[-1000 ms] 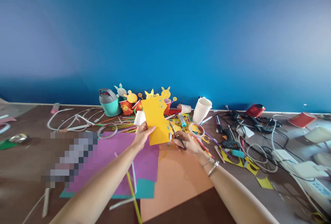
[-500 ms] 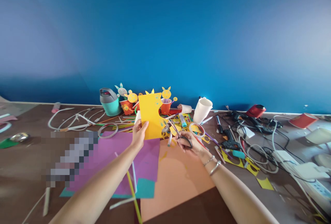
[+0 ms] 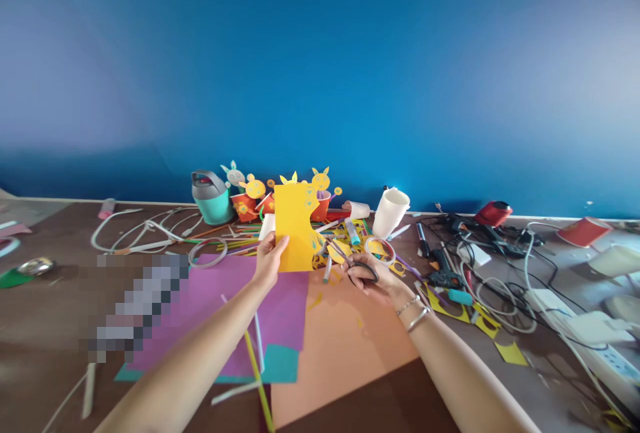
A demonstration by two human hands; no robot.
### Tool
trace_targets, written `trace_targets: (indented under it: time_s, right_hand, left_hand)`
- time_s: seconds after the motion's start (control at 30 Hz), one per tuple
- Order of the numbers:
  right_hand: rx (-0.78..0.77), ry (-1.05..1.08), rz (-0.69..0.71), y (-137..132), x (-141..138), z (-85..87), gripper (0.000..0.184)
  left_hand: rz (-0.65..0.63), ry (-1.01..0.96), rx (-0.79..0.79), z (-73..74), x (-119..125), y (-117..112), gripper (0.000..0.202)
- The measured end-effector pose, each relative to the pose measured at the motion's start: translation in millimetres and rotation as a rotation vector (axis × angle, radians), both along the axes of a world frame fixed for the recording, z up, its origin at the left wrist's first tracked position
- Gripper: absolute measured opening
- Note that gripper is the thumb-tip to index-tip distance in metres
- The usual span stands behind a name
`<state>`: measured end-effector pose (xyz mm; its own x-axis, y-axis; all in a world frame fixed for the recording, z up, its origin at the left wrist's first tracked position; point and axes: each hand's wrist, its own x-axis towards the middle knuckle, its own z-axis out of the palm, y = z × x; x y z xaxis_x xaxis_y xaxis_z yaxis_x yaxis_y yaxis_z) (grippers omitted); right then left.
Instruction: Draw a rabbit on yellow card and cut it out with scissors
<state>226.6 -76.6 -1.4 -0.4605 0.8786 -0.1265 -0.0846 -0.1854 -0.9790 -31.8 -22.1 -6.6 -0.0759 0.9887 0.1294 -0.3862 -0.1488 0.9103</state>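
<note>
Upright in my left hand [image 3: 271, 261] is a sheet of yellow paper [image 3: 294, 229], pinched at its lower left edge. Its right edge has a curved bite cut out, with small shapes drawn above and below the curve. My right hand [image 3: 373, 277] has its fingers in the dark handles of a pair of scissors [image 3: 361, 267]. The blades point up and left, near the sheet's lower right corner. Whether they touch the paper I cannot tell. Behind the sheet stand red paper cups [image 3: 244, 208] topped with animal faces, partly hidden.
Purple paper [image 3: 220, 299] and orange paper [image 3: 345, 346] lie below my hands. A white cup [image 3: 391, 214] and a teal container [image 3: 214, 203] stand near the blue wall. Rightwards are a glue gun [image 3: 445, 275], cables and a power strip [image 3: 615, 363]. Straws and yellow scraps are scattered around.
The yellow sheet has shifted slightly right and down and turned a little. The scissors have moved slightly right and down, their blades now lying flatter.
</note>
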Motion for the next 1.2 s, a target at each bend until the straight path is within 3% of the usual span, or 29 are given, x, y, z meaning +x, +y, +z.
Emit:
trace_targets:
  time_s: [0.33, 0.63, 0.9, 1.2]
  right_hand:
    - [-0.037, -0.024, 0.053, 0.1, -1.1, 3.3, 0.025]
    - [-0.063, -0.028, 0.095, -0.1, -1.2, 2.0, 0.027]
    - [-0.039, -0.053, 0.11, -2.6, -2.9, 6.0, 0.023]
    - [-0.013, -0.119, 0.098, -4.1, -7.4, 3.5, 0.018]
  left_hand:
    - [-0.018, 0.025, -0.016, 1.5, 1.0, -1.1, 0.032]
    - [-0.249, 0.088, -0.11, 2.9, 2.4, -6.1, 0.036]
    - [-0.194, 0.077, -0.121, 2.0, 1.2, -3.8, 0.034]
    - [-0.297, 0.132, -0.103, 1.2, 3.2, -5.7, 0.031]
